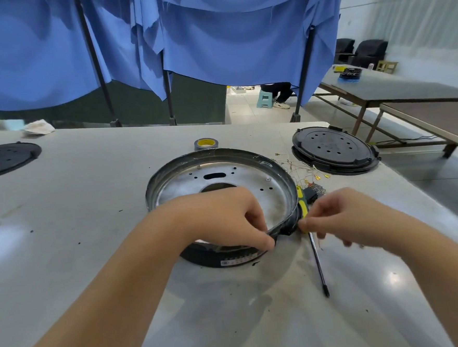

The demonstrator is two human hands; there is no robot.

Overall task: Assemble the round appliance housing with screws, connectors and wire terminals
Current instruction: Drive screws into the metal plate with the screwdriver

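On the grey table point(87, 183), just in front of me, lies the round housing point(220, 179), a shallow metal pan with a dark rim, a large hole in its middle and small holes around it; its near edge rests over a black base part point(223, 257) and is partly hidden by my left hand point(225, 217); this hand lies over the near rim, and its curled fingers pinch the rim at the right side, where black tape is wrapped around it; my right hand point(342, 217) is just beside that place, outside the rim, with the fingers bent and the fingertips touching the taped edge; whether it really grips something, I cannot tell, because it is blurred; under this hand lies a screwdriver point(316, 259) with a yellow and green handle, its shaft pointing toward me; behind it thin wires with yellow terminals point(315, 176) are spread on the table, near a black round lid point(334, 149); a roll of tape point(206, 143) stands behind the housing; at the far left is another black lid point(4, 159); blue curtains point(213, 39) hang behind the table, and a second table point(392, 86) stands at the right.
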